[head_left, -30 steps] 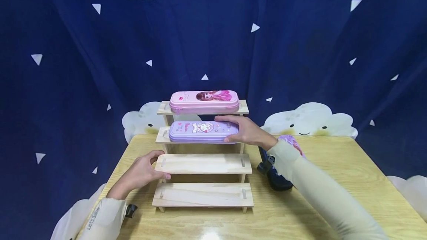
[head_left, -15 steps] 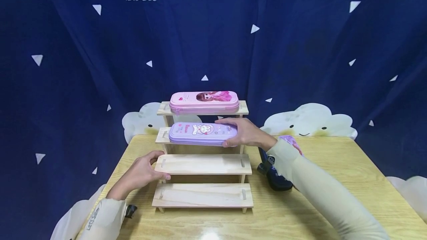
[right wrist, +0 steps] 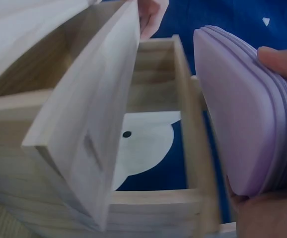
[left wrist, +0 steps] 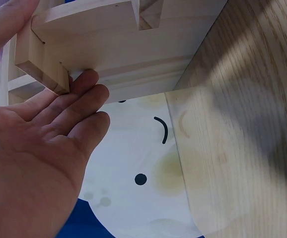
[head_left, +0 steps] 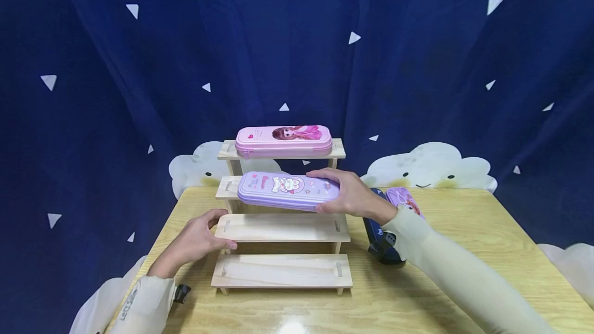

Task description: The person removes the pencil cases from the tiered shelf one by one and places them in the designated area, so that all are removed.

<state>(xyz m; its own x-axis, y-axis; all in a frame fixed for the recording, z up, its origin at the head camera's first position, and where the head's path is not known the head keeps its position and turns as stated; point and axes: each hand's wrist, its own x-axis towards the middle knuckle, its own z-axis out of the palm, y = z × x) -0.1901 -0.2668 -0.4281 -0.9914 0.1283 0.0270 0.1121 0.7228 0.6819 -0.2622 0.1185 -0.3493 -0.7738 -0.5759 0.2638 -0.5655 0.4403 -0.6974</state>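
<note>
A lavender pencil case (head_left: 290, 189) with a bunny print is gripped at its right end by my right hand (head_left: 350, 195). Its right end is pulled forward off the second-highest tier of a wooden four-tier stand (head_left: 283, 228), so it lies slantwise over that tier's front edge. In the right wrist view the lavender case (right wrist: 238, 114) stands apart from the shelf board. My left hand (head_left: 197, 238) holds the left end of the stand's third tier, thumb on top; in the left wrist view its fingers (left wrist: 86, 94) curl under the board.
A pink pencil case (head_left: 284, 140) with a doll print lies on the top tier. Right of the stand, a dark blue case (head_left: 378, 236) and a purple case (head_left: 402, 199) rest on the wooden table (head_left: 464, 251). A blue curtain (head_left: 297, 55) hangs behind.
My right hand has drawn the lavender pencil case forward and to the right, lifting it off its tier at a slant. My left hand has stayed on the stand.
</note>
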